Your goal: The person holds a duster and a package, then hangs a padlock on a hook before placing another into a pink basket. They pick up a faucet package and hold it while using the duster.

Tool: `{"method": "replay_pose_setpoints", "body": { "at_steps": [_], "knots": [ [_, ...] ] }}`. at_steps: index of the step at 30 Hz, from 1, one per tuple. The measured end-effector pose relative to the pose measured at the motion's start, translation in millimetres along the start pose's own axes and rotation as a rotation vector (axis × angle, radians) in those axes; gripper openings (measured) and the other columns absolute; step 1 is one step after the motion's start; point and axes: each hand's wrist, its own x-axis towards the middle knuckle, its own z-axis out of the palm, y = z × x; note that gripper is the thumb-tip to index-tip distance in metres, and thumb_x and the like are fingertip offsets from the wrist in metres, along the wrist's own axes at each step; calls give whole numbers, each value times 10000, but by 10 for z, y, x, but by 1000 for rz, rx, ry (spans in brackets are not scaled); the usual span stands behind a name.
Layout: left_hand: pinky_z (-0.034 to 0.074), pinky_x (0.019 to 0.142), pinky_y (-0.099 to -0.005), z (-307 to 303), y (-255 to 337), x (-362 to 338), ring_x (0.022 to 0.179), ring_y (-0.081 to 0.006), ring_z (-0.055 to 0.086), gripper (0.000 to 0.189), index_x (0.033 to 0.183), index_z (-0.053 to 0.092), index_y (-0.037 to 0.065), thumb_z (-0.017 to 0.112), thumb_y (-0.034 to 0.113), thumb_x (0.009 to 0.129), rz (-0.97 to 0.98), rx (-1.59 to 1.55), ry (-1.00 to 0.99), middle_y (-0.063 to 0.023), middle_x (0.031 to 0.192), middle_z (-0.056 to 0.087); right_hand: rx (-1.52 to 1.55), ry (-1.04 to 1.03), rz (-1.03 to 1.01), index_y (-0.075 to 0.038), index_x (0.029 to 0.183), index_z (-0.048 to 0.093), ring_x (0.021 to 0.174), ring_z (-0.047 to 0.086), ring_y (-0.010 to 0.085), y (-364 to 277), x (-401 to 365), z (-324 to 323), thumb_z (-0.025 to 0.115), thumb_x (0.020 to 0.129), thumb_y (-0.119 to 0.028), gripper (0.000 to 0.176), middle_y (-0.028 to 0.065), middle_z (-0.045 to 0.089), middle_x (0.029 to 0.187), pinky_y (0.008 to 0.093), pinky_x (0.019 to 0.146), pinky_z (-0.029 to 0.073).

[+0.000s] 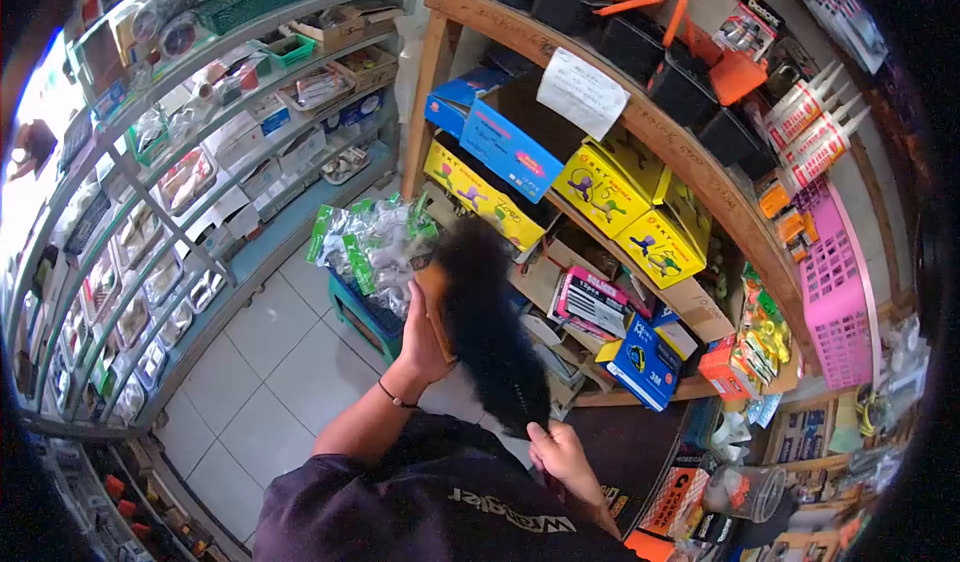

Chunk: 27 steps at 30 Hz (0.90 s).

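Observation:
A black, fluffy duster (490, 322) stretches upward across the middle of the view. My right hand (562, 457) is closed round its lower end, close to my body. My left hand (425, 342) grips a flat orange-brown object (432, 297) by its side. The duster lies against or just in front of that object and hides much of it, so its kind cannot be made out. Beyond my left hand, clear plastic packets with green labels (365, 242) are heaped on a green stool or crate (360, 312).
Wooden shelving (640, 92) ahead carries yellow boxes (600, 187), a blue open box (515, 147) and black bins (570, 7). Glass-fronted shelves (180, 182) full of small goods line the left. A pink basket (838, 282) hangs at right. White floor tiles (265, 362) show between.

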Motion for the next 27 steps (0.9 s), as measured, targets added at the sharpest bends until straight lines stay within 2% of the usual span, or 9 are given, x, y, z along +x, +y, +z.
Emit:
{"method": "replay_pose_setpoints", "body": {
  "at_steps": [7, 9, 13, 15, 17, 18, 19, 25, 27],
  "knots": [
    [411, 888, -410, 262, -406, 130, 1052, -268, 499, 629, 1221, 401, 110, 301, 593, 831, 64, 37, 268, -130, 1237, 431, -76, -22, 43, -50, 654, 443, 413, 416, 110, 184, -169, -308, 457, 891, -292, 339, 6, 456, 498, 273, 406, 340],
    [382, 924, -402, -111, -424, 115, 1109, -269, 457, 673, 1258, 373, 115, 268, 617, 823, -116, -252, -255, -117, 1279, 395, -26, -9, 72, -54, 649, 436, 428, 418, 109, 300, -165, -361, 455, 894, -284, 337, -1, 447, 508, 271, 406, 336],
    [482, 753, -375, 411, -654, 217, 912, -222, 563, 700, 1248, 384, 147, 274, 665, 789, 64, 165, 561, -42, 1074, 540, -2, -98, 61, -58, 644, 421, 413, 410, 108, 410, -170, -500, 445, 901, -268, 332, 4, 432, 511, 265, 403, 335],
    [485, 763, -376, 271, -721, 247, 940, -216, 556, 690, 1213, 413, 136, 293, 664, 785, 128, 212, 537, -47, 1042, 550, 118, -104, 78, -61, 638, 417, 411, 412, 117, 422, -162, -655, 438, 904, -265, 336, 7, 423, 507, 276, 414, 338],
    [437, 854, -405, -338, -715, 176, 1103, -245, 460, 688, 1256, 377, 132, 321, 639, 794, -52, -127, -103, -118, 1232, 439, 144, -161, 103, -52, 643, 437, 415, 426, 122, 425, -153, -744, 454, 895, -257, 325, 15, 438, 504, 281, 419, 345],
    [434, 853, -429, 35, -790, 221, 1147, -311, 411, 655, 1281, 346, 139, 354, 596, 811, 53, 267, 522, -164, 1299, 356, 176, -201, 128, -43, 649, 457, 419, 439, 128, 434, -134, -780, 469, 886, -249, 314, 23, 453, 500, 286, 423, 352],
    [434, 853, -429, 214, -830, 271, 1147, -311, 411, 655, 1281, 346, 139, 354, 596, 811, 65, 273, 541, -164, 1299, 356, 179, -222, 137, -43, 649, 457, 419, 439, 128, 496, -90, -837, 469, 886, -249, 314, 23, 453, 500, 286, 423, 352],
    [431, 858, -450, -330, -863, 378, 1123, -262, 445, 591, 1290, 318, 138, 312, 538, 856, 40, -192, -264, -149, 1286, 371, 162, -84, 95, -24, 616, 506, 428, 475, 145, 338, 41, -1010, 540, 836, -246, 314, 57, 499, 495, 313, 428, 374],
    [459, 816, -432, -112, -823, 394, 1049, -252, 503, 623, 1267, 348, 148, 313, 590, 829, 30, -83, -74, -129, 1202, 454, -148, -131, -101, -30, 646, 489, 413, 433, 116, 215, -19, -939, 509, 857, -228, 290, 32, 473, 489, 281, 406, 337]
  ]
}}
